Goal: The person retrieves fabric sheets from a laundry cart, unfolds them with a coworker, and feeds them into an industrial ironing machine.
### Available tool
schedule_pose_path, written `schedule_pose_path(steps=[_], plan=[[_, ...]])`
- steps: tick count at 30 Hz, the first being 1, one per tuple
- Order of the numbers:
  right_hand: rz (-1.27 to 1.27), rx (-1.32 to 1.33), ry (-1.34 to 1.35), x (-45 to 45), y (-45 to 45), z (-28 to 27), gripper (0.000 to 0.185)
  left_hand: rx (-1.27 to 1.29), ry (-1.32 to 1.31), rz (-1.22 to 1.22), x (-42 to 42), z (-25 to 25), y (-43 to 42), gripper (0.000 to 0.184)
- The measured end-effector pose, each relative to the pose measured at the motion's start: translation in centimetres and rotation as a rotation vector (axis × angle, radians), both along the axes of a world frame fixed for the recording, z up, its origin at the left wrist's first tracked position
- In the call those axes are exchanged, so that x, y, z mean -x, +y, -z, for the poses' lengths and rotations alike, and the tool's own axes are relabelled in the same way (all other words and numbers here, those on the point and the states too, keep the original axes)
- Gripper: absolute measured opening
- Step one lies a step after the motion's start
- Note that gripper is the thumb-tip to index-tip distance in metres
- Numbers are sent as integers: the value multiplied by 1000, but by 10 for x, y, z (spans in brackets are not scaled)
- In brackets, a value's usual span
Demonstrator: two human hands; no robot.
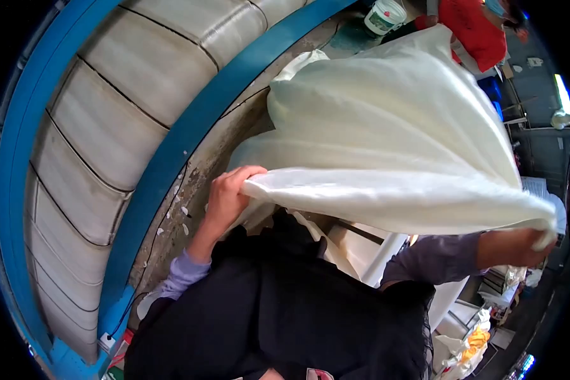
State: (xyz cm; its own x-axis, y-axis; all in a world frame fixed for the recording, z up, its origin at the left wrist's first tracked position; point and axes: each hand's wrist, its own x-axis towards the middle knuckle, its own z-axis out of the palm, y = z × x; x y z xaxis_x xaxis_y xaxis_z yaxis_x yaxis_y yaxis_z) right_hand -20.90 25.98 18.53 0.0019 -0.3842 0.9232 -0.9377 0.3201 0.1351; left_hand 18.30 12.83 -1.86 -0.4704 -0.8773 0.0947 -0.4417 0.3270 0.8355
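chunky blue beams (199,107) flanking off-white panels (142,69) | white bucket (383,22) up top | tiny white scraps (184,210) on the floor (204,161) | some orange-yellow stuff (477,341) lower right

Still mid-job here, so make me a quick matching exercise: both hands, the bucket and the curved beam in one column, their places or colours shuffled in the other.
Column one
1. Left hand
2. Bucket
3. Right hand
4. Curved beam

Column two
A. Blue, running alongside the pale panels
B. At the right end of the near edge of the whitish cloth
C. At the left end of that same edge
D. Near the top of the view, by the person in red

Pairs: 1-C, 2-D, 3-B, 4-A
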Motion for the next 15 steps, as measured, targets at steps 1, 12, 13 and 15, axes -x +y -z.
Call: schedule_pose_path(steps=[1,12,13,15], plan=[[-359,-34,-307,36,-3,1,36,-87,163,48,-6,-20,3,26],[-1701,-1484,-471,-347,-74,142,31,-124,-229,-399,-193,-66,163,18],[-1751,-1274,-468,-362,-77,134,23,-156,-309,-476,-197,-83,174,19],[-1836,-983,-265,-385,-87,113,14,-164,-229,-596,-225,-74,204,24]])
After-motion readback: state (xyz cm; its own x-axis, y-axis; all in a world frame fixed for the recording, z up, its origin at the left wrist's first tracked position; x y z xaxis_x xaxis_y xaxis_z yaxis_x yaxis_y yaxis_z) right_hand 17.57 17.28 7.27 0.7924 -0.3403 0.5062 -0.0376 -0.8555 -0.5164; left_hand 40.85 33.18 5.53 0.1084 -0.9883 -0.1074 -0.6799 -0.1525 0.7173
